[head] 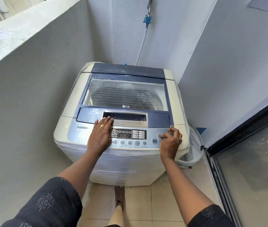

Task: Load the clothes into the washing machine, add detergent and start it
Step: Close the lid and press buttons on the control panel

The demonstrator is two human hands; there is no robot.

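while laid flat across the left part of the blue-grey control panel [79, 135], left hand [100, 135] released, fingers straight, tips reaching the silver lid handle [126, 122]. right hand [171, 141] curled, grasping nothing, one fingertip on the round grey button [160, 135] beside the play-pause key [154, 141]. cream and blue top-loading washing machine [74, 99] in a corner of grey walls, clear-windowed lid [125, 94] closed, contents unclear. white hose [142, 45] behind, beige tiled floor [146, 202] below.

1 wide-angle head-worn view from close above the front of the washing machine [125, 95], forward and down.
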